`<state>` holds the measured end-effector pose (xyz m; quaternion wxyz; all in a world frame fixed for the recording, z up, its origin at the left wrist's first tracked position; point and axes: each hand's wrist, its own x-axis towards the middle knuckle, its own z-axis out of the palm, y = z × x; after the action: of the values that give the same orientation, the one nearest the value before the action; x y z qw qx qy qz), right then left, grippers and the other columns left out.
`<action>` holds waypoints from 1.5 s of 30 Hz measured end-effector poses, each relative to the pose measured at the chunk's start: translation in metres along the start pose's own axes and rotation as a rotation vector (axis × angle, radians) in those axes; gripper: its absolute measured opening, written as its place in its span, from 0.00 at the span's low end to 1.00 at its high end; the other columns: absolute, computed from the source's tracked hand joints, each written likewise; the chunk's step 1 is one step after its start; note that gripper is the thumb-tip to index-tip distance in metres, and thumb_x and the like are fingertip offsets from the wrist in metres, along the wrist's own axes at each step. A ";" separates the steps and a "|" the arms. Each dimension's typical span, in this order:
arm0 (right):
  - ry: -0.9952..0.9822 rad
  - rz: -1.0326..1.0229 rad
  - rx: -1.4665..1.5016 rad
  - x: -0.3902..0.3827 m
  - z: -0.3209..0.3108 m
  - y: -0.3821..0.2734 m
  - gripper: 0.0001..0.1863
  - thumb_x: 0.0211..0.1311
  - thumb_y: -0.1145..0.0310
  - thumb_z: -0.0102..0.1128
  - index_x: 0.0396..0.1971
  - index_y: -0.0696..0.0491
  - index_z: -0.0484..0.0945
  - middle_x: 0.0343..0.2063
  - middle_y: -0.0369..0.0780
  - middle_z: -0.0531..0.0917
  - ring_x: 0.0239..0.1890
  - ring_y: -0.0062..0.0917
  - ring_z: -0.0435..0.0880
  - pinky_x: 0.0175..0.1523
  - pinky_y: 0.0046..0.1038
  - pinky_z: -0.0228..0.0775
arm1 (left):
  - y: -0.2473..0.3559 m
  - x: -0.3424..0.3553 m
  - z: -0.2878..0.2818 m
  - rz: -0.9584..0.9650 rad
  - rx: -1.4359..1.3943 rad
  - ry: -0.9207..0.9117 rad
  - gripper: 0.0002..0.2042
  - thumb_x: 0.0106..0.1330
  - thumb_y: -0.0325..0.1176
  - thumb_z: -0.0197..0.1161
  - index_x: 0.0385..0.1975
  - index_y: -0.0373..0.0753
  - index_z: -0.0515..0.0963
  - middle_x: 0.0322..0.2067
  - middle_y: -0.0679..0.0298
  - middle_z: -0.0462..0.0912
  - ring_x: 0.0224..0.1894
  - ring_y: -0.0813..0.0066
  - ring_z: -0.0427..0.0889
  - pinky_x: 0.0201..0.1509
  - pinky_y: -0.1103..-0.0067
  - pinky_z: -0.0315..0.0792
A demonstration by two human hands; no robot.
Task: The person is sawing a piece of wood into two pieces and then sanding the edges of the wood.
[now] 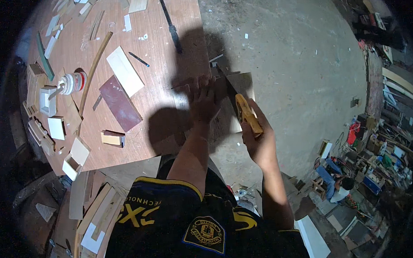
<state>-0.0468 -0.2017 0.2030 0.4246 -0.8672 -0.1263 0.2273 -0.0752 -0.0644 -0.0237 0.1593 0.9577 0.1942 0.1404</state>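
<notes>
In the head view, the right hand grips a yellow-handled saw and the left hand spreads flat on a shadowed, brownish board overhanging the table's right edge — sawing looks under way, the cut's depth hidden, the outer strip seemingly unsevered.

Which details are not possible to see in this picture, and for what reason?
Head view, teeth of the handsaw: lost in shadow.
Head view, what lies beneath the left hand: covered by it.
Head view, far end of the dark rod: cut by upper edge.
Head view, hands of the distant person: too small.
</notes>
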 end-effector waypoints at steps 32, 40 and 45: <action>0.005 0.321 0.054 0.005 -0.003 -0.024 0.13 0.68 0.73 0.58 0.51 0.53 0.77 0.41 0.38 0.82 0.44 0.19 0.79 0.53 0.22 0.69 | 0.020 0.013 -0.028 -0.174 -0.108 -0.120 0.23 0.71 0.46 0.49 0.65 0.55 0.70 0.67 0.66 0.67 0.73 0.57 0.57 0.75 0.51 0.44; -0.136 0.522 0.168 0.091 -0.027 -0.056 0.14 0.69 0.73 0.56 0.53 0.54 0.77 0.41 0.41 0.83 0.43 0.22 0.80 0.51 0.23 0.71 | 0.014 0.010 -0.029 -0.130 -0.172 -0.206 0.25 0.67 0.44 0.55 0.66 0.53 0.69 0.66 0.62 0.67 0.73 0.49 0.55 0.74 0.48 0.47; -0.156 0.375 0.164 0.094 -0.012 -0.055 0.18 0.68 0.76 0.55 0.57 0.59 0.73 0.48 0.45 0.83 0.49 0.24 0.81 0.55 0.24 0.71 | 0.017 0.001 -0.015 -0.187 -0.183 -0.121 0.25 0.65 0.42 0.57 0.64 0.52 0.70 0.67 0.62 0.66 0.72 0.50 0.57 0.74 0.48 0.47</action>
<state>0.0391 -0.1381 0.2260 0.4330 -0.8179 0.0235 0.3782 -0.0740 -0.0749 -0.0035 0.2699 0.9235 0.2592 0.0840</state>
